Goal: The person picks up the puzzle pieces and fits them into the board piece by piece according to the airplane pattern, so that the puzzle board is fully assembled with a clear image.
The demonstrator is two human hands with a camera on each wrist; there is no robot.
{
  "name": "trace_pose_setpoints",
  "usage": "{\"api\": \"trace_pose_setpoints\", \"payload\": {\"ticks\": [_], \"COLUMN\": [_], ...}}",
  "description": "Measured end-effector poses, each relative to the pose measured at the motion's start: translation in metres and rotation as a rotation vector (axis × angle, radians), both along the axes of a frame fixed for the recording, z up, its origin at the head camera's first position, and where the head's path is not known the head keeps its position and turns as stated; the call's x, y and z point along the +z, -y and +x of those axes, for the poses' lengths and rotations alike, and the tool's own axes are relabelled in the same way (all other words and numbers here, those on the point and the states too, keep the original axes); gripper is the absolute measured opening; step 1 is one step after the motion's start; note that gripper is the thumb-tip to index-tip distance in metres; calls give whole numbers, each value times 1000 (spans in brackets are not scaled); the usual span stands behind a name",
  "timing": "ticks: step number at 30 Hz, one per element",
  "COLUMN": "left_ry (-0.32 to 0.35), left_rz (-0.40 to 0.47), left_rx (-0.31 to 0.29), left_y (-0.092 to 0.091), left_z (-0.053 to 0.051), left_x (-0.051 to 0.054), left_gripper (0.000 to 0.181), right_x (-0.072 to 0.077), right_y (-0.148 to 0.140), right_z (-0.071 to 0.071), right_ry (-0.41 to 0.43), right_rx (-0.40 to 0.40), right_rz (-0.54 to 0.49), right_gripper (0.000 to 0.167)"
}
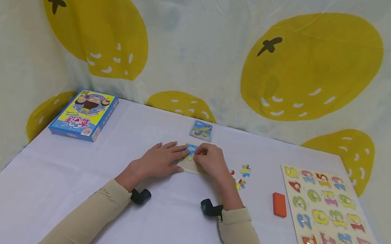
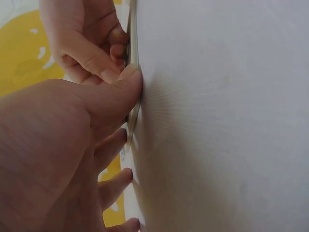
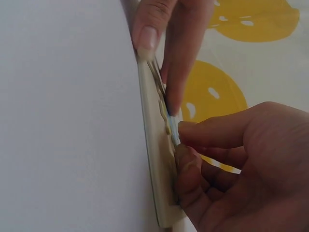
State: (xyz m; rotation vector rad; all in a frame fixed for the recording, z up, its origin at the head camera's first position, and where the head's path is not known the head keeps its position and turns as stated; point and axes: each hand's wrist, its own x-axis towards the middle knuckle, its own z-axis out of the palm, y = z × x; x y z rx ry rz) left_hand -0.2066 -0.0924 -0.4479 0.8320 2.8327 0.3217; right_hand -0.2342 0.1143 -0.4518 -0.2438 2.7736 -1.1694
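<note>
A small wooden puzzle board [image 1: 190, 166], partly filled with blue and yellow pieces, lies flat on the table under both hands. My left hand [image 1: 161, 160] rests at its left side, fingers stretched over the board and the table, thumb touching the near edge. Over the board's right part, thumb and index finger of my right hand [image 1: 211, 159] pinch a light-blue puzzle piece [image 3: 174, 134] low against the surface. Much of the piece is hidden by the fingertips. Several loose puzzle pieces [image 1: 246, 170] lie right of the right hand, partly behind its wrist.
Behind the board lies a small picture puzzle [image 1: 202, 130]. A blue and yellow box [image 1: 83, 114] sits at the back left. To the right are an orange block [image 1: 279, 205] and a large wooden number board [image 1: 337, 230]. A patterned cloth [image 1: 199, 31] hangs behind the table.
</note>
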Motion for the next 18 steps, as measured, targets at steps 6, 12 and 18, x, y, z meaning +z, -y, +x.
{"api": "trace_pose_setpoints", "payload": {"ticks": [6,12,18], "left_ry": [-1,3,12], "left_rz": [-10,-17,0], "left_rx": [-10,-8,-6], "left_y": [0,-1,0], "left_z": [0,0,1], "left_x": [0,2,3], "left_gripper": [65,64,63], "right_x": [2,4,12], "right_y": [-21,-47,-67], "right_z": [-1,0,1], "right_ry": [-44,-38,-28], "right_rx": [0,-22,-40], "right_rz": [9,-5,26], "right_gripper": [10,13,15]}}
